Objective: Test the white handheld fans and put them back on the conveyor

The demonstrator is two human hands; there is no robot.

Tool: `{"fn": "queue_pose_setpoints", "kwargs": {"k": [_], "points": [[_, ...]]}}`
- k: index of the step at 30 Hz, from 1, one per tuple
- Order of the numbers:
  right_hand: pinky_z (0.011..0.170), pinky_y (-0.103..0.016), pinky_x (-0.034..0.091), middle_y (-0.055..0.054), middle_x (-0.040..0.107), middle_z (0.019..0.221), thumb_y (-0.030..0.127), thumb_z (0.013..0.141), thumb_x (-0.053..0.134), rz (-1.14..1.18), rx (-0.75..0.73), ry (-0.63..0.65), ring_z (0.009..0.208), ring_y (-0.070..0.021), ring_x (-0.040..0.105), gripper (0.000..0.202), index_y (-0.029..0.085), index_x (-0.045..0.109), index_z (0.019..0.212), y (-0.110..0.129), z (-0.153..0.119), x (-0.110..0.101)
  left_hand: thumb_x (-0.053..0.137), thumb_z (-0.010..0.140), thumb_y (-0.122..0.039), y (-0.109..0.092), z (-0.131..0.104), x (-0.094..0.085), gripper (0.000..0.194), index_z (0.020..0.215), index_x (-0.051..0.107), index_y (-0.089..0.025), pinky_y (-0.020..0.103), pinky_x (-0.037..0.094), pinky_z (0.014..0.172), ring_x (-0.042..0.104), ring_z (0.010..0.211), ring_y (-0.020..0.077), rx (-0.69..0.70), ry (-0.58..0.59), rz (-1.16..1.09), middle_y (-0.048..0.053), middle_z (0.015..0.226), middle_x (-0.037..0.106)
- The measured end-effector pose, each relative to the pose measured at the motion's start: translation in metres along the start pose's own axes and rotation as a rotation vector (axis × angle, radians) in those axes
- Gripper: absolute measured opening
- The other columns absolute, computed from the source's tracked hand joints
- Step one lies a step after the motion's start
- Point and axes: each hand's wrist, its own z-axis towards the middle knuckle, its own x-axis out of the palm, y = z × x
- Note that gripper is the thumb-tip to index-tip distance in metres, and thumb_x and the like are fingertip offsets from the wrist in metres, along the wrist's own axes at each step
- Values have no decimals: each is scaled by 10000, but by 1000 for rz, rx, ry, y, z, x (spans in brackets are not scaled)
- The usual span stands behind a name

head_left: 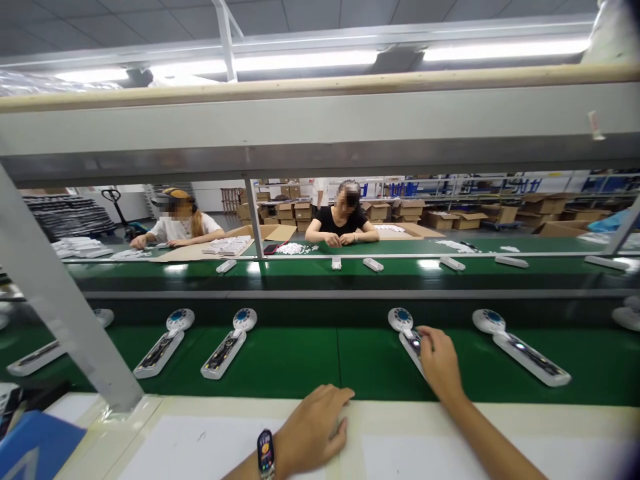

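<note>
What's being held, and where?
The right hand is at the white device, just below its round head; grip or mere touch can't be told. The left hand holds nothing.

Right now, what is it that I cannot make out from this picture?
In the head view:
Right hand: its grip on the touched-side device, hidden by its fingers.
Post-side device: its middle, hidden by the post.
Far-right device: partly cut off by the edge, blurred.
Watch: its figures, too small.
</note>
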Motion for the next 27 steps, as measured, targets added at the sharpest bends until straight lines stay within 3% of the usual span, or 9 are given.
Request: {"fn": "queue_pose_setpoints", "kwargs": {"k": [2,4,7,10,13,16,19,23,27], "points": [[777,-472,404,-204,616,932,414,801,328,-25,134,54,887,-334,549,438,87,583,944,-16,14,-10,440,769,-122,-1,1,-1,388,1156,434,-141,360,480,820,552,896,212,8,10,10,98,989,601],[687,-424,437,-162,647,836,512,755,421,-14,183,184,768,-314,589,454,122,619,877,-23,16,-12,437,768,-117,-1,2,-1,377,1144,449,-137,357,484,825,558,896,209,2,3,6,101,987,605],[664,-371,437,-97,665,827,499,640,602,14,179,338,743,-293,606,420,177,621,909,-17,8,-4,436,767,-110,1,3,0,375,1140,456,-139,355,495,820,568,895,205,-12,-5,-9,96,983,608],[682,-340,441,-77,664,875,454,644,623,95,168,416,784,-269,611,463,185,560,1016,3,-9,7,437,767,-98,5,3,5,447,1208,401,-156,383,457,911,528,1043,223,-1,-51,-15,109,1124,559],[658,-300,451,-48,652,854,463,661,630,525,279,535,765,-222,615,525,186,491,1085,34,-38,17,409,789,-73,10,4,9,555,1315,268,-180,387,415,971,403,1214,230,-59,-165,-41,143,1356,346],[581,-282,447,1,618,668,461,655,673,946,474,798,618,-177,603,476,182,518,1008,69,-76,23,427,814,-92,16,5,11,622,1365,163,-211,392,433,949,350,1254,247,-171,-296,-92,159,1437,146],[715,-308,466,-20,641,768,322,610,756,1128,470,1032,720,-174,628,438,168,555,968,96,-105,22,470,798,-76,22,4,12,647,1355,205,-273,400,455,916,359,1240,273,-217,-372,-117,130,1455,29],[760,-353,471,-75,652,957,299,660,705,1192,531,1081,793,-205,649,386,172,571,999,106,-112,17,458,800,-48,26,3,13,537,1268,363,-294,423,421,938,351,1229,278,-197,-443,-63,91,1397,155],[805,-393,457,-103,686,928,234,683,595,1265,627,1037,802,-230,658,254,142,621,919,103,-106,17,453,777,-19,26,4,13,542,1254,373,-264,411,400,964,330,1240,262,-226,-422,-87,98,1380,181]]}}
